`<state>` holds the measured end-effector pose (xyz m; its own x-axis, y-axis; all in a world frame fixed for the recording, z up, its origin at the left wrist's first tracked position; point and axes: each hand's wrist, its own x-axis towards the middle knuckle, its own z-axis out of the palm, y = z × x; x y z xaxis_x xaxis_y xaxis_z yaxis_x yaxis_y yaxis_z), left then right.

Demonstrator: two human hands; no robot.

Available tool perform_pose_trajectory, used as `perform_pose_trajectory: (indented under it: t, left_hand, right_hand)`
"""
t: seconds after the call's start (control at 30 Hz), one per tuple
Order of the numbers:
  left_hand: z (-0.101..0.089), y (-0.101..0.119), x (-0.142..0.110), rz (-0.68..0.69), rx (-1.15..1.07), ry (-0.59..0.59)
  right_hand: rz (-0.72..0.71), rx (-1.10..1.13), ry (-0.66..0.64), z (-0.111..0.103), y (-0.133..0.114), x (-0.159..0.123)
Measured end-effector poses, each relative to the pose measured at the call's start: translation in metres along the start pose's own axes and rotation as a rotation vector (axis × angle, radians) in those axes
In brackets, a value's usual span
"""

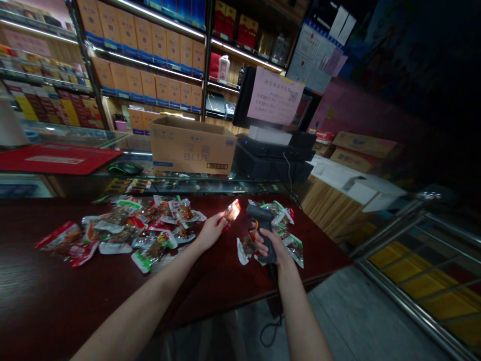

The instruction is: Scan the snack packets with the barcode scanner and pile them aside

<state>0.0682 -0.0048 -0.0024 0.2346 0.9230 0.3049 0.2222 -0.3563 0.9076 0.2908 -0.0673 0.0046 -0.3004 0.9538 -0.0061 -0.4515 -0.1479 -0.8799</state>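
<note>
My left hand (211, 231) is closed on a small red snack packet (232, 212), lit brightly on its face and held above the dark red table. Wrapped round the handle of a black barcode scanner (260, 214) is my right hand (273, 244); the scanner's head points left toward that packet. A cable hangs from the scanner below the table edge. To the left of my left hand lies a large heap of vacuum-sealed snack packets (120, 228). A smaller group of similar packets (294, 246) lies behind and beside the scanner, partly hidden by it and my right hand.
Beyond the table (93, 296) is a glass counter with an open cardboard box (191, 148), a computer mouse (125, 168), a red mat (56, 159) and a monitor (244, 100) above a black machine. A metal railing (424, 250) stands at the right.
</note>
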Motion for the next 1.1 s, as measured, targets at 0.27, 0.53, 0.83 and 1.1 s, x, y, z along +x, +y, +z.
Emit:
perform_pose_trajectory:
  t: [0.27, 0.53, 0.83, 1.1]
  left_hand:
    - [-0.026, 0.018, -0.004, -0.128, 0.614, 0.038]
    - [-0.018, 0.017, -0.011, 0.422, 1.082, 0.040]
    - [-0.006, -0.008, -0.018, -0.025, 1.204, 0.011]
    - [-0.003, 0.002, -0.015, 0.008, 1.212, 0.122]
  right_hand:
    - [0.004, 0.039, 0.004, -0.005, 0.001, 0.001]
    - [-0.002, 0.021, 0.000, -0.004, -0.001, 0.000]
    - [-0.013, 0.055, 0.005, -0.006, 0.000, 0.001]
    - [-0.051, 0.165, -0.028, -0.008, -0.005, 0.001]
